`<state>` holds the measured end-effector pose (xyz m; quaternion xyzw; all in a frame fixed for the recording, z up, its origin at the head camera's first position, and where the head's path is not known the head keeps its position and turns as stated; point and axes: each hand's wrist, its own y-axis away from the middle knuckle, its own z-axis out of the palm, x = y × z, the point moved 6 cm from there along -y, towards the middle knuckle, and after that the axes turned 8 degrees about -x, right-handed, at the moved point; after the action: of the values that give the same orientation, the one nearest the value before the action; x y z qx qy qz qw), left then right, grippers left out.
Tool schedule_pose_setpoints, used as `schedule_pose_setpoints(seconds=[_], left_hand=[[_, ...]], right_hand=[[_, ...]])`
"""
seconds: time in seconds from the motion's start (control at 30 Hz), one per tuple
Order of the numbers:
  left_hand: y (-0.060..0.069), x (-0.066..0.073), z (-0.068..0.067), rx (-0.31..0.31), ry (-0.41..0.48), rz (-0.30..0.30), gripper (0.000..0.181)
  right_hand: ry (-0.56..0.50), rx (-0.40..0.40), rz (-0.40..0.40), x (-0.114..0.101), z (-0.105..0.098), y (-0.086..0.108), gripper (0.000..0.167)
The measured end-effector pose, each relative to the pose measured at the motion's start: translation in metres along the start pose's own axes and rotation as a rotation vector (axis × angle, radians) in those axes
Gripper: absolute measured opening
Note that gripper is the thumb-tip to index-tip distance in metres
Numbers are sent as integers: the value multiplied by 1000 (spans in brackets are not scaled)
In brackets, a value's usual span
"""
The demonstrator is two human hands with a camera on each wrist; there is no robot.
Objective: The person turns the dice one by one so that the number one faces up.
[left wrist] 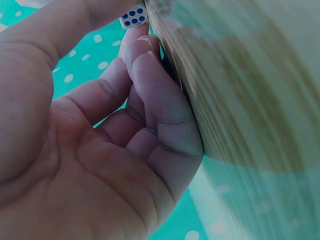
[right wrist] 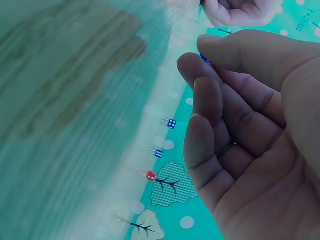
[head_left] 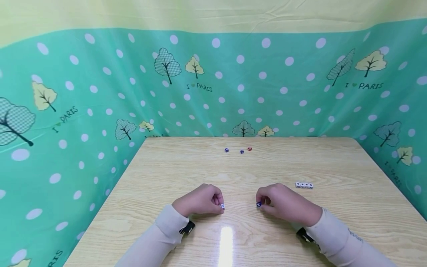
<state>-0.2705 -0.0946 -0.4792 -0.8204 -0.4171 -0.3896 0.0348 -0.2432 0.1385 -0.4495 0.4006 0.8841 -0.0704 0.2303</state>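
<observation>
Between the thumb and forefinger of my left hand (head_left: 203,199) is a white die (head_left: 222,206), held at the tabletop. Its blue pips show in the left wrist view, where the white die (left wrist: 133,16) sits at the top edge, and the other fingers curl inward. To the right, my right hand (head_left: 283,202) pinches a blue die (head_left: 258,204) with white pips. Only a sliver of this blue die (right wrist: 204,58) shows between thumb and fingertip in the right wrist view. A gap of bare wood separates the two hands.
Several white dice (head_left: 304,185) stand in a touching row beyond my right hand. Near the table's far edge lie two blue dice (head_left: 227,150) and a red die (head_left: 249,148). A green patterned curtain (head_left: 240,74) surrounds the wooden table (head_left: 166,167).
</observation>
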Motion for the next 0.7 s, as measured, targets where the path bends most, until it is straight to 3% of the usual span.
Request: schedule_pose_setpoints(seconds=[0.27,0.43,0.7], left_hand=[[0,1,0,-1,1,2,18],[0,1,0,-3,1,-1,18],[1,1,0,-1,-1,-2,18]], right_hand=[[-71,-32,-29,11,7,-1,14],[-96,-91,-13,18,12,-1,11],[-104,-135,-21,18,16,-1,12]])
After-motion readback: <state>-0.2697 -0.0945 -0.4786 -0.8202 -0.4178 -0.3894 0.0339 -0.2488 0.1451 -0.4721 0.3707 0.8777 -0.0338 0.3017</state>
